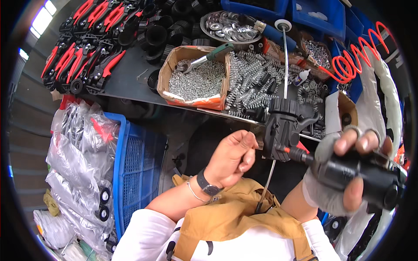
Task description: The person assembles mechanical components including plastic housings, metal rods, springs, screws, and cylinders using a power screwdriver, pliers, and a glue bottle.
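My right hand, in a grey fingerless glove, grips a black power screwdriver held level. Its nose meets the right side of a black plastic fitting, where a bit of orange-red shows. A thin metal rod runs through the fitting, with a white round cap at its far end; the near end goes down toward my apron. Just left of the fitting, my bare left hand is closed, fingers curled in and thumb pressed on them. Whatever it may hold is hidden.
On the bench, a cardboard box of small screws has a wrench across it. Beside it lie piled springs. Red-handled black parts fill the far left. A red coiled hose hangs right. A blue crate stands left.
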A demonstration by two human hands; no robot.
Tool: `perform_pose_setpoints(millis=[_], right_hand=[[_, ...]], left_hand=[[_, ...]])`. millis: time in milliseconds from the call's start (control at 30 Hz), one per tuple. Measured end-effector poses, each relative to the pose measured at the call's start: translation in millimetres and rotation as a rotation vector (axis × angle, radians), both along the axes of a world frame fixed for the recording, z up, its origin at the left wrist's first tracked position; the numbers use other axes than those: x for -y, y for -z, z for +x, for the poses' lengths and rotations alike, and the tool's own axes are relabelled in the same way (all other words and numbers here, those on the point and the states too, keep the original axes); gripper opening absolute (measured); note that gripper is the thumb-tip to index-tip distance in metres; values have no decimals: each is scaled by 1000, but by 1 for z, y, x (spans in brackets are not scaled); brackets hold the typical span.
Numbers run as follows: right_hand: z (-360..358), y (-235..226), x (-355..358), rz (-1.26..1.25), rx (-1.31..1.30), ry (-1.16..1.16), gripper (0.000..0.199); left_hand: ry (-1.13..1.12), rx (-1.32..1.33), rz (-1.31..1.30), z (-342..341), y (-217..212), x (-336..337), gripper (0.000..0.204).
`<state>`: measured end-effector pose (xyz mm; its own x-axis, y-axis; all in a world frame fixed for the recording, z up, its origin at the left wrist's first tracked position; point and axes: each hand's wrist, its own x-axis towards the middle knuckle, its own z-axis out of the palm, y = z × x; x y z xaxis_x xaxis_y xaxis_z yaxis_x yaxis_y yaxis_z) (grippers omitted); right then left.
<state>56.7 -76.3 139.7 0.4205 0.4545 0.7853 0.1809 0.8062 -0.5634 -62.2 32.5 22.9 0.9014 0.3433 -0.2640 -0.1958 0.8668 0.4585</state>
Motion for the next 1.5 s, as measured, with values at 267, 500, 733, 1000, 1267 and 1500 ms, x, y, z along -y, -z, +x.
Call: perform_pose_setpoints(millis=[267, 500, 733, 1000, 1267, 1500], right_hand=[[-29, -1, 19, -33, 23, 131, 66], [-33, 1, 35, -26, 94, 107, 69], [2, 6, 29, 101, -45, 103, 62], [58, 18, -8, -48, -4, 548, 60], [61, 39, -19, -77, -159, 423, 61], [29, 22, 8, 147, -327, 420, 65]], left_hand=[[73, 139, -36, -6, -17, 37, 27], [-26, 174, 152, -2, -13, 54, 30], [-503, -205, -117, -17, 29, -20, 15], [-397, -145, -25, -31, 57, -30, 21], [-162, -131, 180, -24, 25, -31, 16], [66, -79, 165, -9, -21, 8, 30]])
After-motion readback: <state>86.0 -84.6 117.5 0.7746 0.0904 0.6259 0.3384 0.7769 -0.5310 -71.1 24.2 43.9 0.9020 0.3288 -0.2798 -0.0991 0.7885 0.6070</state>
